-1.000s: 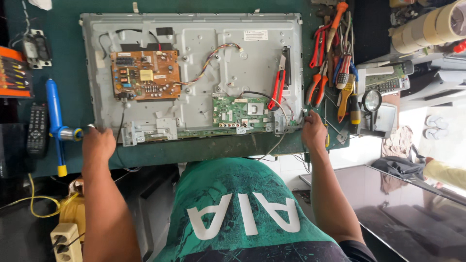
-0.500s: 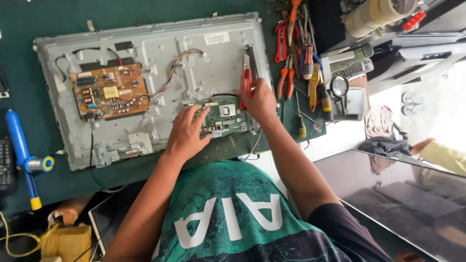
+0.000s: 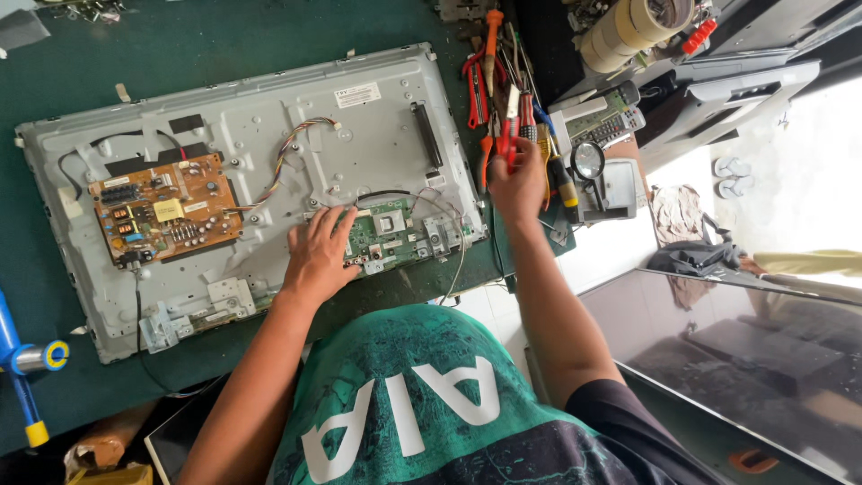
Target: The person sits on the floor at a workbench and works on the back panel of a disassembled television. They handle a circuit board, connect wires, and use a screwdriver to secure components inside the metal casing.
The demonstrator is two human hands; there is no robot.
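Observation:
A grey metal television back panel [image 3: 377, 135] lies flat on a green mat [image 3: 224, 45]. It carries a brown power board [image 3: 166, 207] on the left and a small green main board [image 3: 395, 229] near its lower right edge. My left hand [image 3: 319, 256] rests flat, fingers spread, on the left end of the green board. My right hand [image 3: 519, 180] is just off the panel's right edge, closed around red-handled pliers [image 3: 507, 126] that point away from me. Coloured wires [image 3: 287, 157] run between the two boards.
Several hand tools with red and orange handles [image 3: 480, 81] lie beside the panel's right edge. Near them are a magnifying glass [image 3: 588, 162], a remote control [image 3: 602, 126] and a roll of tape [image 3: 628, 27]. A blue-handled tool [image 3: 18, 359] lies at the left. A dark glossy screen [image 3: 736, 359] sits at my lower right.
Both hands left the panel's near edge and went to the green board. My right hand took the red pliers off the panel and carried them right, past its edge.

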